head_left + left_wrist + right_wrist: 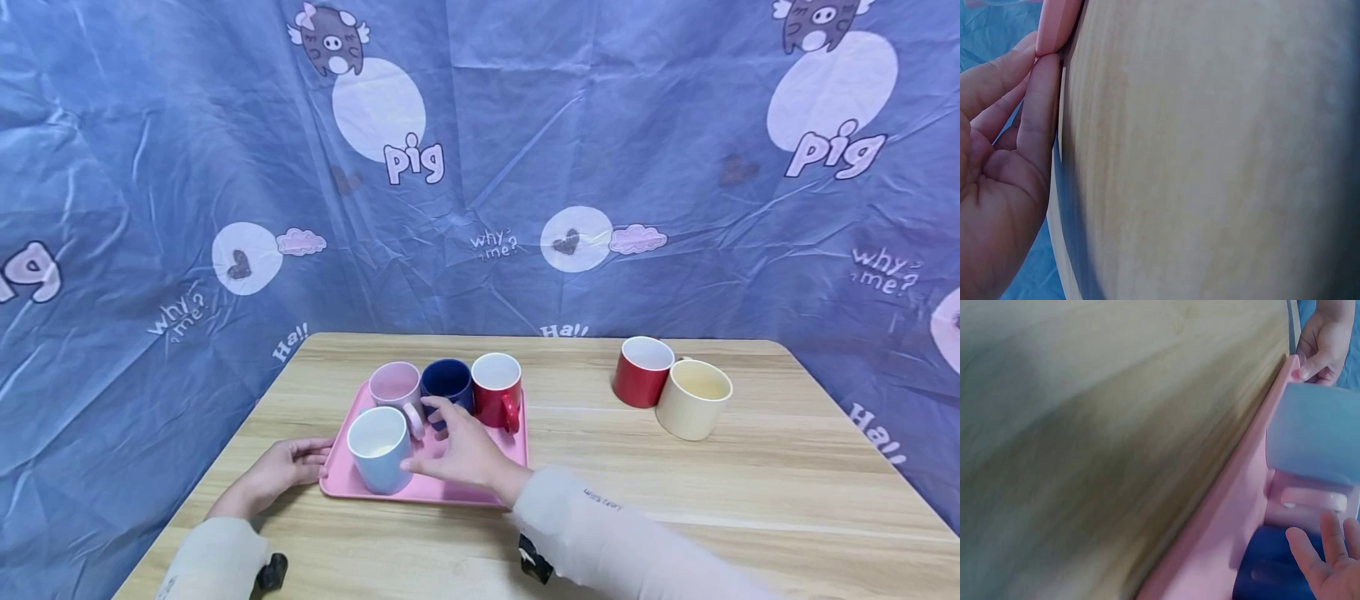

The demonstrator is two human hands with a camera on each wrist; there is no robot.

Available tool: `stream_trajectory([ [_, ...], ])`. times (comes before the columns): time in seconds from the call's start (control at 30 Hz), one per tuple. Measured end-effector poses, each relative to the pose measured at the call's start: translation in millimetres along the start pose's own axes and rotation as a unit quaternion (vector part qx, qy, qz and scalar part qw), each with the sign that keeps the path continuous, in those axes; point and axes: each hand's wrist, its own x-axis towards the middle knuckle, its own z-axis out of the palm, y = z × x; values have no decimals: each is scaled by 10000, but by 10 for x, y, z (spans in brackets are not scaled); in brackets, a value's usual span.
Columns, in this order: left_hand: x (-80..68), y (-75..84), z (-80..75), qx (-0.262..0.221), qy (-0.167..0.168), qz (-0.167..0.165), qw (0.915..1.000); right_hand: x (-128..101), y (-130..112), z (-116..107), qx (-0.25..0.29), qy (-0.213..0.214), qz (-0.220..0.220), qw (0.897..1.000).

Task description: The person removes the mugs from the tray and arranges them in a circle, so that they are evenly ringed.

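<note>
A pink tray (465,493) lies on the table and bears several mugs. My left hand (281,473) pinches its front left corner between thumb and fingers. A light blue mug (381,462) stands upright near that corner. Behind it are a pink mug (395,385), a dark blue mug (447,381) and a red mug (495,392) with its handle toward me. Over the tray, my right hand (468,450) has its fingers spread; its thumb is close to the light blue mug, and contact is unclear in the head view. The right wrist view shows nothing gripped.
Toward the back right of the wooden table (600,467) stand another red mug (639,383) and a cream mug (692,408), side by side. A blue patterned cloth (510,183) hangs behind the table and along its sides.
</note>
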Motion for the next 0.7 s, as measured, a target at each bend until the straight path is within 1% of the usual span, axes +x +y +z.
stream_trajectory([
  [0.33,-2,6,9,69,57,-34,10000,40,-6,239,214,195,57,9996],
  [0.53,-7,25,20,82,51,-50,9999,47,-45,359,-42,489,107,9987],
  [0.7,-5,7,17,71,47,-79,9999,65,-103,470,-196,777,370,9961],
])
